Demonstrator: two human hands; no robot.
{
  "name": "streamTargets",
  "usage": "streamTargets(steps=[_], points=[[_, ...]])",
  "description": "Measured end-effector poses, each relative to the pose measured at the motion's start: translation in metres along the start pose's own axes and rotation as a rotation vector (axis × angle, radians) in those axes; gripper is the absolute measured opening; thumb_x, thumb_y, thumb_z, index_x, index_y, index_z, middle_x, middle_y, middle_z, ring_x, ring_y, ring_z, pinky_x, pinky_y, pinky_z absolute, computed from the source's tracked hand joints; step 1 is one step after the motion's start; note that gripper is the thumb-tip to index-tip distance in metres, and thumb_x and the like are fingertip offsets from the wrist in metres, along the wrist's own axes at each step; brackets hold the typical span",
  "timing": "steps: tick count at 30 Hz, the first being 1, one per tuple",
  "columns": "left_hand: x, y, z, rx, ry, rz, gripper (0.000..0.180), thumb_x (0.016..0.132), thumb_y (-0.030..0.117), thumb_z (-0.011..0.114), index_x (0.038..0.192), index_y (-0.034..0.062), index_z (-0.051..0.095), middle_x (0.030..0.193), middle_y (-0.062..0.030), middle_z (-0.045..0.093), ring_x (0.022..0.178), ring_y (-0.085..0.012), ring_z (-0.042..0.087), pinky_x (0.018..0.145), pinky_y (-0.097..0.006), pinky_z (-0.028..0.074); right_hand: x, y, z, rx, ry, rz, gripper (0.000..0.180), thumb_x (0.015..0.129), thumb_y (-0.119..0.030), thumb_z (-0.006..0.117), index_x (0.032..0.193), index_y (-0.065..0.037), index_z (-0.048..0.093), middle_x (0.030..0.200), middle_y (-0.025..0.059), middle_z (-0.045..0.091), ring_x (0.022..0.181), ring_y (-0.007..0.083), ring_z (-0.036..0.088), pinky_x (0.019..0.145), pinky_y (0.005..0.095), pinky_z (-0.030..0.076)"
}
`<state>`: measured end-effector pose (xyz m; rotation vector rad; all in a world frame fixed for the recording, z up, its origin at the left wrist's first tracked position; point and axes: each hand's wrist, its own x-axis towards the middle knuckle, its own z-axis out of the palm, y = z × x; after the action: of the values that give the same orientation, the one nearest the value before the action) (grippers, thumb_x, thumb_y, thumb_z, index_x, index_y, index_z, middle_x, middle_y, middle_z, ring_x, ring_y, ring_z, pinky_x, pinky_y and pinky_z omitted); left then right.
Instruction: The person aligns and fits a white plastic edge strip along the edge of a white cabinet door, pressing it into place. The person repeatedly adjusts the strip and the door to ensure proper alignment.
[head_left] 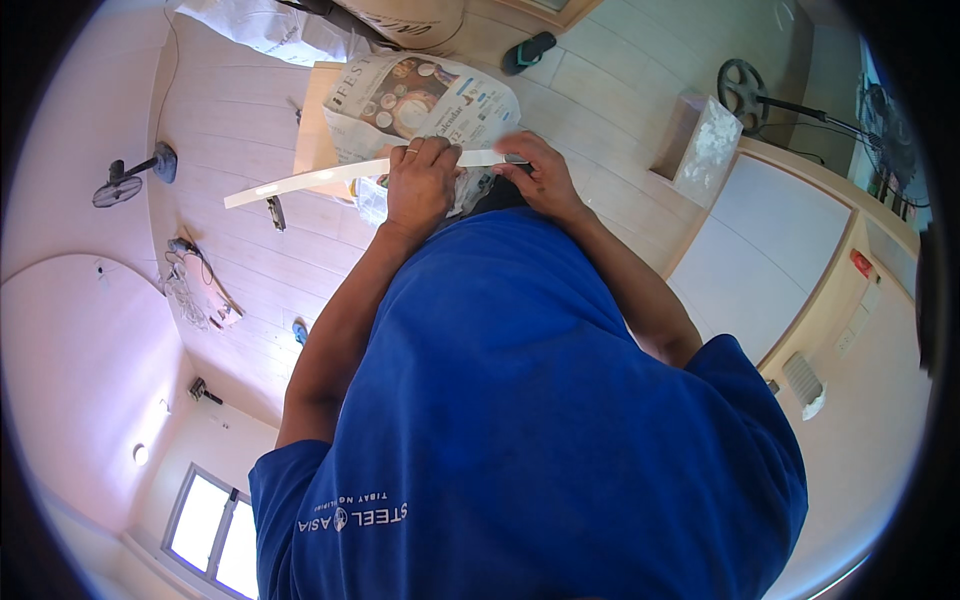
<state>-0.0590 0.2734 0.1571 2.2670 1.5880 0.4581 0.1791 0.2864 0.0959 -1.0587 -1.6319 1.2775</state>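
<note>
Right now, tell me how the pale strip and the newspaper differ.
The pale strip is long and narrow; the newspaper is broad. The strip looks plain, while the newspaper carries print and pictures. The left hand grips the strip; the newspaper lies below it. Both are light in base colour.
</note>
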Motion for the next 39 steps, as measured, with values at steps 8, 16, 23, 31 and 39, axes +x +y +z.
streamTargets(steps=[8, 16, 23, 31, 39], points=[[-0.004, -0.002, 0.01, 0.102, 0.043, 0.054, 0.034, 0.081, 0.016, 0.083, 0.113, 0.0071, 0.077, 0.11, -0.0043, 0.071, 0.104, -0.0279, 0.066, 0.091, -0.045, 0.045, 0.001, -0.006, 0.001, -0.06, 0.002, 0.026, 0.028, 0.095, -0.005, 0.079, 0.122, -0.002, 0.073, 0.119, 0.0142, 0.074, 0.108, 0.0321, 0.072, 0.086, 0.0384, 0.06], [0.001, 0.002, 0.007, 0.096, 0.022, -0.006, 0.034, 0.081, 0.018, 0.084, 0.114, 0.0093, 0.077, 0.11, -0.0034, 0.069, 0.106, -0.0281, 0.063, 0.092, -0.045, 0.044, 0.003, -0.009, -0.007, -0.09, -0.061, 0.056, 0.036, 0.095, -0.01, 0.08, 0.13, -0.003, 0.07, 0.128, 0.0162, 0.07, 0.118, 0.034, 0.069, 0.099, 0.0407, 0.057], [0.001, 0.005, 0.006, 0.098, 0.007, -0.042, 0.032, 0.083, 0.018, 0.084, 0.113, 0.0095, 0.077, 0.109, -0.0049, 0.067, 0.106, -0.0298, 0.063, 0.093, -0.046, 0.044, 0.003, -0.019, -0.006, -0.107, -0.043, 0.011, 0.043, 0.093, -0.02, 0.084, 0.128, -0.001, 0.067, 0.13, 0.0179, 0.069, 0.119, 0.0361, 0.068, 0.101, 0.042, 0.055], [0.005, 0.006, 0.007, 0.071, 0.007, -0.078, 0.035, 0.085, 0.017, 0.083, 0.119, 0.011, 0.077, 0.108, -0.007, 0.066, 0.11, -0.0318, 0.063, 0.097, -0.048, 0.045, 0.012, -0.019, -0.005, -0.139, -0.052, 0.026, 0.032, 0.095, -0.018, 0.082, 0.119, -0.001, 0.07, 0.117, 0.0167, 0.072, 0.11, 0.0368, 0.07, 0.094, 0.043, 0.056], [-0.003, 0.009, 0.005, -0.002, -0.023, -0.14, 0.032, 0.085, 0.016, 0.083, 0.116, 0.0106, 0.078, 0.113, -0.0067, 0.068, 0.113, -0.0317, 0.062, 0.099, -0.048, 0.045, 0.009, -0.016, -0.007, -0.134, -0.109, 0.044, 0.031, 0.094, -0.016, 0.084, 0.118, -0.002, 0.071, 0.116, 0.0148, 0.072, 0.108, 0.0333, 0.07, 0.093, 0.04, 0.056]])
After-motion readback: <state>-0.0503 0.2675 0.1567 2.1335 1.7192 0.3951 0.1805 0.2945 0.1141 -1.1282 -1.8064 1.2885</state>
